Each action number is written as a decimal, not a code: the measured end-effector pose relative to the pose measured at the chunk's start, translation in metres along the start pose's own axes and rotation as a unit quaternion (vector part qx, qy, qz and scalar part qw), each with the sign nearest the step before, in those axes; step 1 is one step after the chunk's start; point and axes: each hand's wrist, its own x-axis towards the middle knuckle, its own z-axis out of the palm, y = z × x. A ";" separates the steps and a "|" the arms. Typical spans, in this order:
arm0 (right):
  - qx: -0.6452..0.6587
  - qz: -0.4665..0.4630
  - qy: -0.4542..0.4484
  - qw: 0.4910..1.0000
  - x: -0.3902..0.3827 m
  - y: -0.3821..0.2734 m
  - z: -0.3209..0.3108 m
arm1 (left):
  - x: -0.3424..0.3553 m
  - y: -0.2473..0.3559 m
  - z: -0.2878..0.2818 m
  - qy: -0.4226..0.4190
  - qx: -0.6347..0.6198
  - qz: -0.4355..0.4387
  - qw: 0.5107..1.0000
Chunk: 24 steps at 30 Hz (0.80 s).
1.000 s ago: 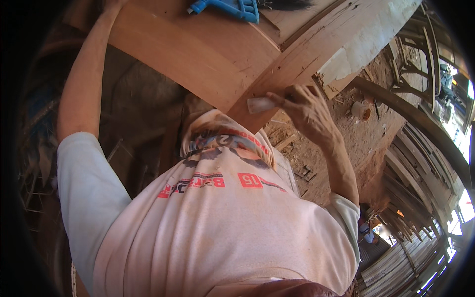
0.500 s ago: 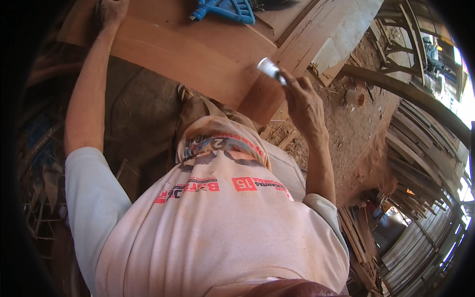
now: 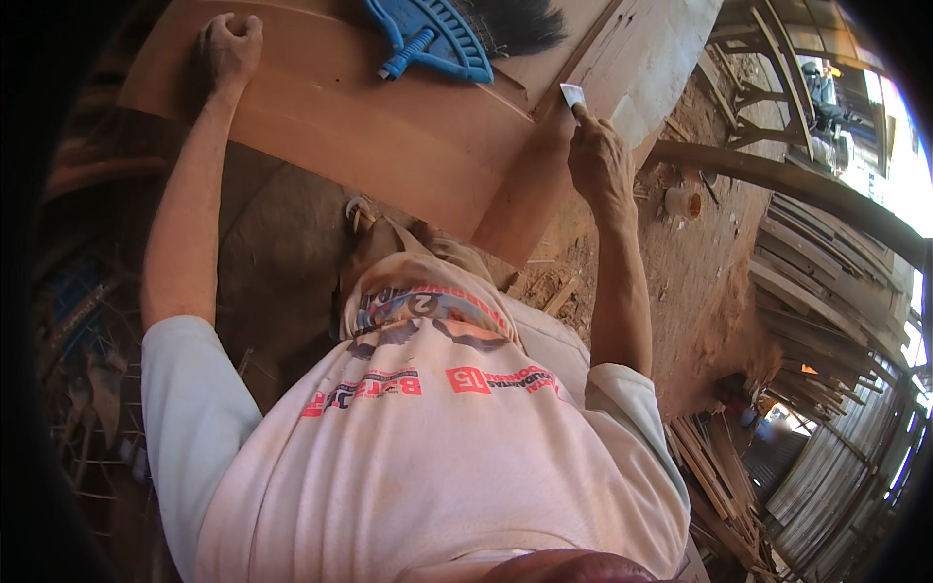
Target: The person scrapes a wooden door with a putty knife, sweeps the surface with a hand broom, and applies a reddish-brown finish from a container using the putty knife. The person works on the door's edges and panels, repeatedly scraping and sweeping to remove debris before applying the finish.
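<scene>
My left hand rests on the reddish-brown wooden panel at the upper left, fingers curled; what is under them, if anything, I cannot make out. A blue plastic broom head with dark bristles lies on the panel between my hands. My right hand holds a small scraper with a pale blade over the panel's right-hand board, beside a pale, rough patch on the wood.
A small tub sits on the dusty, debris-strewn floor to the right. A curved dark beam crosses there. Stacked planks fill the right side, with wooden frames above. Dim clutter lies at the left.
My right hand has carried the scraper upward along the board, away from my body. My left hand shows more fully now, as the view has shifted a little.
</scene>
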 end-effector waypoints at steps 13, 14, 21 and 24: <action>0.030 -0.035 0.005 0.999 0.048 0.054 -0.006 | -0.003 0.003 -0.005 0.050 0.036 0.002 0.998; 0.049 -0.056 0.022 0.997 0.042 0.062 -0.001 | 0.001 0.002 -0.003 0.051 0.025 0.003 0.998; 0.127 0.012 0.040 0.991 0.064 0.108 -0.006 | 0.008 0.020 -0.014 0.000 0.021 -0.062 0.998; 0.126 -0.025 0.088 0.988 0.075 0.115 0.001 | 0.007 0.015 -0.014 0.012 0.007 -0.068 0.998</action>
